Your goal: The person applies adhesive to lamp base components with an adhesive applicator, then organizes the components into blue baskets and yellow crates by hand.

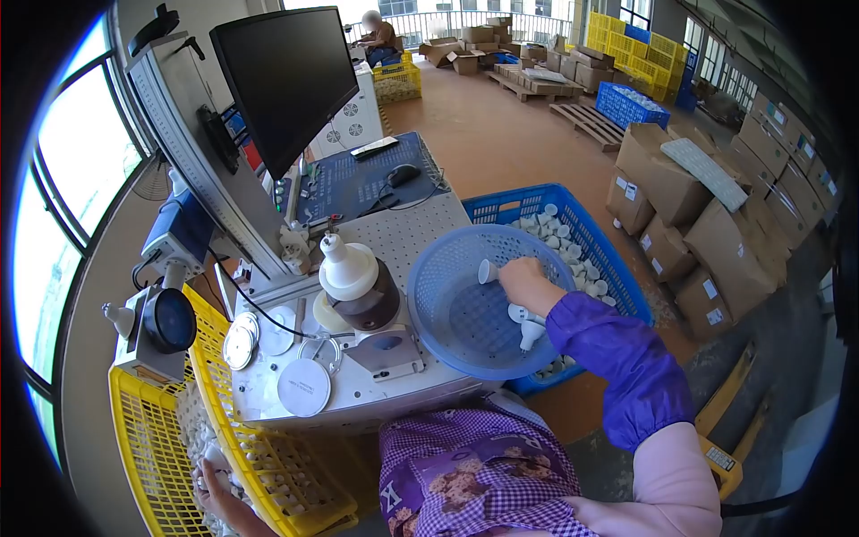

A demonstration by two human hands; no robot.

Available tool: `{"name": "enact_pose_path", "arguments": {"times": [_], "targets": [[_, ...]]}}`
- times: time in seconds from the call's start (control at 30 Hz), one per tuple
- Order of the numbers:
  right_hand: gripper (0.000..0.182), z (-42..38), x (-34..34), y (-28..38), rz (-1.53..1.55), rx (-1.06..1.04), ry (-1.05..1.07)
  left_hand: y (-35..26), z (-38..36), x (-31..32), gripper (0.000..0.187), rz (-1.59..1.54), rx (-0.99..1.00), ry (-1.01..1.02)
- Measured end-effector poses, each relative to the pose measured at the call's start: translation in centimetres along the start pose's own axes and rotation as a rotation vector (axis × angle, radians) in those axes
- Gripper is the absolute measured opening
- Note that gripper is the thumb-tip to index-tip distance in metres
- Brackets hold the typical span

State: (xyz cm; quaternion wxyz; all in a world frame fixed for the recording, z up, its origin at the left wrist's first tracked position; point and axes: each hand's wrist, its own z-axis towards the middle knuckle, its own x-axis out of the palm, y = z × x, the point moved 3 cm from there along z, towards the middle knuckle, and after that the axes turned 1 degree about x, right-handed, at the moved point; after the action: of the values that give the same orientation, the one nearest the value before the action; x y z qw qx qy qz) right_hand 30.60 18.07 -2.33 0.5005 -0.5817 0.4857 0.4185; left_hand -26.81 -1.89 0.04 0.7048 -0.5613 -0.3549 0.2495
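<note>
My right hand (530,283) reaches over the light-blue perforated basin (429,336), fingers closed on a white cone-shaped lamp part (488,271). Below that hand, a couple of similar white lamp parts (531,335) show inside the basin. Low at the left, my left hand (222,501) is in the yellow crate (148,447), its fingers curled around a white rounded lamp part (215,456). Many white parts surround it there. On the bench, a large white lamp-shaped piece (349,270) stands upright on a dark cylinder (369,304).
A blue crate (617,259) full of white parts stands beside and under the basin. The bench holds round metal discs (304,387), a monitor (286,80), a mouse (403,175) and a laser-like head (168,320). Cardboard boxes (680,197) are stacked right; a person (380,38) sits far back.
</note>
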Motion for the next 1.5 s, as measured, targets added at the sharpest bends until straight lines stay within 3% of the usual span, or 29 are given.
{"name": "enact_pose_path", "arguments": {"times": [0.17,0.23,0.27,0.3,0.33,0.37,0.43,0.5,0.57,0.63,0.8,1.13,1.33,1.43,1.5], "targets": [[0.018,-1.7,-2.6,-1.1,0.155,0.052,0.071,2.1,4.2,-7.7,0.031,0.301,0.188,-0.274],[0.026,-2.4,-3.8,-1.6,0.507,-0.059,-0.03,3.9,6.4,-11.5,0.03,0.371,0.221,-0.301],[0.026,-2.8,-4.1,-1.6,0.503,-0.065,-0.028,4.9,7.4,-13.1,0.029,0.517,0.198,-0.267],[0.027,-3.4,-4.5,-1.5,0.733,-0.118,-0.048,5.3,8.0,-13.9,0.028,0.663,0.176,-0.228],[0.028,-4.0,-4.9,-1.3,0.962,-0.168,-0.068,4.4,6.7,-12.2,0.032,0.754,0.243,-0.257],[0.028,-4.5,-5.1,-1.1,0.962,-0.168,-0.068,4.2,6.1,-11.1,0.032,0.755,0.242,-0.256],[0.027,-5.2,-5.2,-0.3,1.306,-0.165,0.018,3.0,4.9,-8.0,0.035,1.276,0.504,-0.349],[0.027,-5.6,-4.8,0.2,1.368,-0.153,0.031,2.5,2.7,-4.2,0.037,1.113,0.49,-0.297],[0.026,-6.0,-4.7,0.9,1.43,-0.145,0.044,1.9,0.3,0.5,0.034,0.958,0.624,-0.168],[0.027,-6.8,-5.3,1.3,1.508,-0.11,0.0,0.6,-2.7,5.4,0.031,0.751,0.564,-0.014],[0.025,-7.0,-4.9,2.0,1.611,-0.183,-0.115,-2.5,-8.5,14.1,0.022,0.58,0.633,0.212],[0.02,-8.5,-5.0,2.5,1.787,-0.152,-0.17,-6.6,-11.2,23.6,0.03,0.398,0.719,0.497],[0.023,-8.3,-10.8,5.0,1.705,-0.312,-0.321,-8.0,-9.9,32.2,0.032,0.419,0.725,0.704],[0.024,-7.2,-14.5,6.9,1.645,-0.38,-0.425,-9.4,-9.5,32.0,0.031,0.273,0.636,0.736],[0.026,-6.2,-16.5,8.7,1.619,-0.535,-0.524,-9.9,-9.4,30.6,0.029,0.246,0.657,0.713]]}}
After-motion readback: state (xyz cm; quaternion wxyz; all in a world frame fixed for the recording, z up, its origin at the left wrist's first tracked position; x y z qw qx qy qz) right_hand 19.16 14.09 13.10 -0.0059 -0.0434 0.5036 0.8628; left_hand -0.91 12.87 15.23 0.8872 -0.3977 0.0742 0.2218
